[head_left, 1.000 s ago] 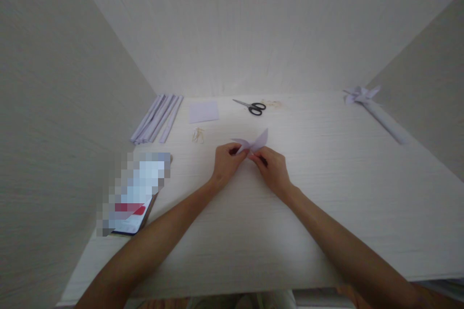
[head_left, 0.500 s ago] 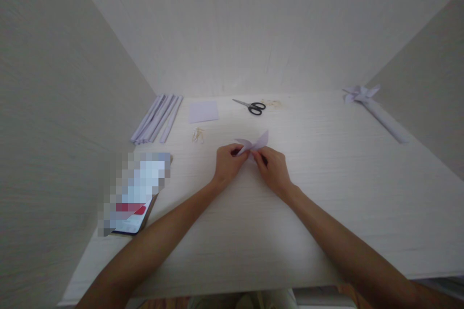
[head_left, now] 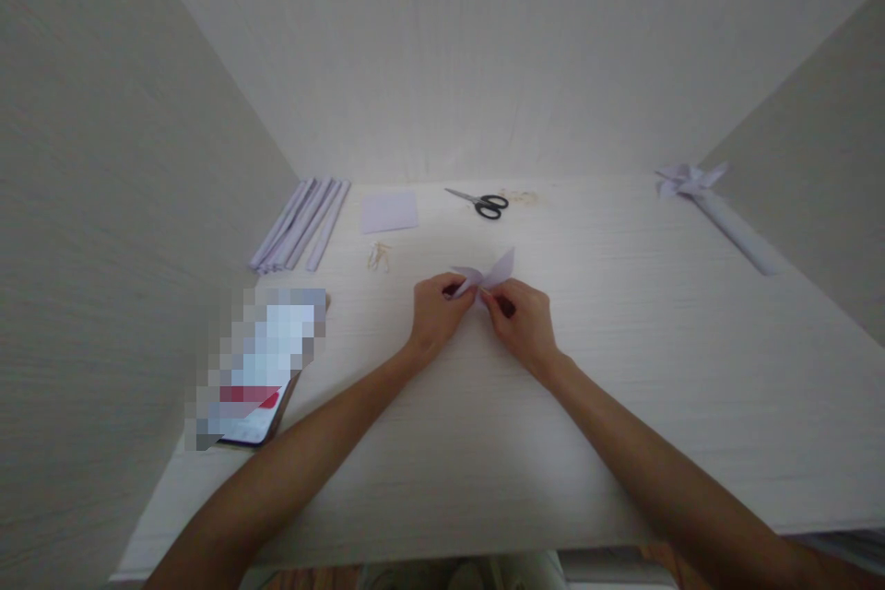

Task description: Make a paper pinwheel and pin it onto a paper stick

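Near the middle of the table I hold a pale lilac paper pinwheel (head_left: 497,270) with pointed, curled blades. My left hand (head_left: 437,309) is closed on its left side, thumb and fingers pinching the paper near the centre. Against the right side of the centre, my right hand (head_left: 524,321) is closed in a pinch. A thin pale tip shows between its fingertips, too small to name. Both hands hide the lower part of the pinwheel. Beyond my left hand lies a small heap of thin, light-coloured sticks (head_left: 378,256).
Rolled paper tubes (head_left: 299,226) lie at the back left, beside a square paper sheet (head_left: 390,212). Scissors (head_left: 484,203) with black handles and small tan bits (head_left: 522,197) lie at the back. A finished pinwheel on a paper tube (head_left: 733,230) rests right. A phone (head_left: 266,396) lies left.
My right hand has shifted slightly to the right, and a thin pale tip now shows at its fingertips. My left hand keeps its pinch on the pinwheel.
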A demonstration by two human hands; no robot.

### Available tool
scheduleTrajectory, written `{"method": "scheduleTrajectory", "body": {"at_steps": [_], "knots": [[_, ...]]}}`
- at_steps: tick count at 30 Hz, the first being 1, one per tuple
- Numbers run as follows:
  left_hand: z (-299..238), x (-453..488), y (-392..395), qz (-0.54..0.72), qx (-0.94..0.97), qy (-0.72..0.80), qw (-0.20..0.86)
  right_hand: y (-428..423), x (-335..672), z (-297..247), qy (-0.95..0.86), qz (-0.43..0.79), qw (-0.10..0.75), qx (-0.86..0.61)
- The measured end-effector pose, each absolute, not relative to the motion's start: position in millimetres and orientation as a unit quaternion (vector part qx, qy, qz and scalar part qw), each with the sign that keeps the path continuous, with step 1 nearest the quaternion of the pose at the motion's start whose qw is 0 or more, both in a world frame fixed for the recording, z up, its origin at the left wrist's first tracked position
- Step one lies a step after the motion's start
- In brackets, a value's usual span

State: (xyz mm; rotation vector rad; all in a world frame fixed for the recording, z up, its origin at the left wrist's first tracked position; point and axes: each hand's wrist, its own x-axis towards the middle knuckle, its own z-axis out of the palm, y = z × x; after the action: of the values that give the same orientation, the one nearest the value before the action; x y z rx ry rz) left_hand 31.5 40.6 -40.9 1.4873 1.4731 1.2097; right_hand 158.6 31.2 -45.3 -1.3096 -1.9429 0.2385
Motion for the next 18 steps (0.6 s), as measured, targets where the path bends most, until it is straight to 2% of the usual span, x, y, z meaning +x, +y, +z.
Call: {"method": "scheduleTrajectory", "body": {"at_steps": [12, 18], "knots": [[-40.4, 31.9, 38.8, 0.46, 0.602, 0.547, 0.356, 32.0, 159.0, -44.6, -0.776, 0.1, 0.366, -0.504], [-40.2, 30.9, 41.0, 0.471, 0.578, 0.562, 0.358, 30.1, 157.9, -44.4, -0.747, 0.112, 0.403, -0.518]]}}
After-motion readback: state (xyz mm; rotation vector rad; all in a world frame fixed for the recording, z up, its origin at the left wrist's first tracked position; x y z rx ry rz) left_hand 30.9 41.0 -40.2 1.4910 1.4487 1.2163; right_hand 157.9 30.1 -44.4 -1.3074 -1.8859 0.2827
